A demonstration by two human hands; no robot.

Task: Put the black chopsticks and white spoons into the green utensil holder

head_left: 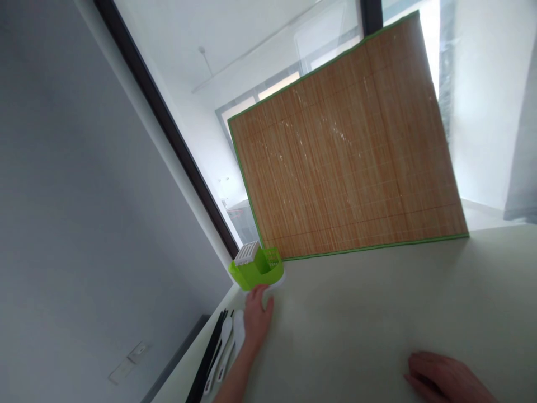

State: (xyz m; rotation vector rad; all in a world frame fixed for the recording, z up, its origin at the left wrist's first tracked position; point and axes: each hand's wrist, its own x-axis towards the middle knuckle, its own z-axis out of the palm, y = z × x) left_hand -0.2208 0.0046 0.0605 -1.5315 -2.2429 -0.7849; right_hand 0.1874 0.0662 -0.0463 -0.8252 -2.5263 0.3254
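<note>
My left hand [257, 316] reaches to the front of a green plastic utensil holder [255, 273], which has a white slotted part [246, 253] on top and a white base. The fingertips meet the holder's lower front edge, and the thumb stands apart. Just left of this hand lie white spoons [225, 330] with long handles, beside black chopsticks [210, 350] near the table's left edge. At the lower right, my right hand [444, 376] rests on the tabletop, loosely bent, with a gap between thumb and fingers and nothing visible in it.
A bamboo mat [344, 145] with green edging stands upright against the glass behind the pale table [356, 313]. On the left, a grey wall [104, 196] with a switch plate [138, 351] runs past the table. Dark frame bars [168, 126] divide the glass.
</note>
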